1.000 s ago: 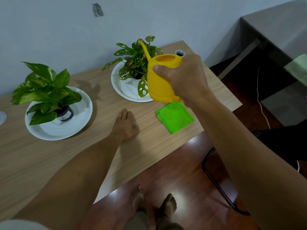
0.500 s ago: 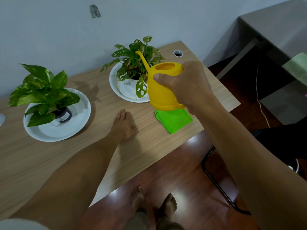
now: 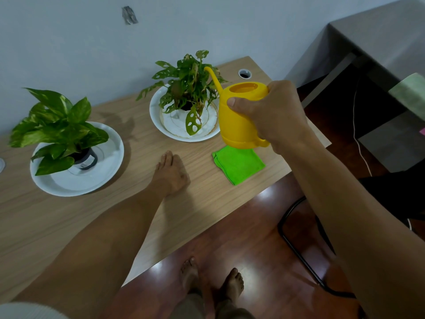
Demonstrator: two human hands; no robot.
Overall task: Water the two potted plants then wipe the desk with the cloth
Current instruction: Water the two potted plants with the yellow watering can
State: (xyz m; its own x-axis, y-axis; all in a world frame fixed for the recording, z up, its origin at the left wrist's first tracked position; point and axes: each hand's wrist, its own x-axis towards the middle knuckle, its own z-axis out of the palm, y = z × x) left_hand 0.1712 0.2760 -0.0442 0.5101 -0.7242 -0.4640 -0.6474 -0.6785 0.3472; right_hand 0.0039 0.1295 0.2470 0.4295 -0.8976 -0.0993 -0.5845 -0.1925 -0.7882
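My right hand (image 3: pixel 273 113) grips a yellow watering can (image 3: pixel 239 118), held upright in the air just right of the holey-leaf potted plant (image 3: pixel 188 86). The can's thin spout rises toward that plant's leaves. This plant stands on a white plate (image 3: pixel 161 120). A second potted plant (image 3: pixel 57 125) with broad green leaves sits on another white plate (image 3: pixel 105 171) at the left. A folded green cloth (image 3: pixel 239 164) lies on the wooden desk (image 3: pixel 202 203) below the can. My left hand (image 3: pixel 171 173) rests flat on the desk, holding nothing.
A round cable hole (image 3: pixel 244 73) sits at the desk's far right corner. The desk's front edge runs diagonally above a red-brown floor, where my bare feet (image 3: pixel 211 282) stand. A grey cabinet (image 3: pixel 377 42) and a black chair frame (image 3: pixel 299 245) are at the right.
My right hand has drawn the watering can slightly to the right and lower, away from the holey-leaf plant. The green cloth shows more fully. My left hand has stayed put.
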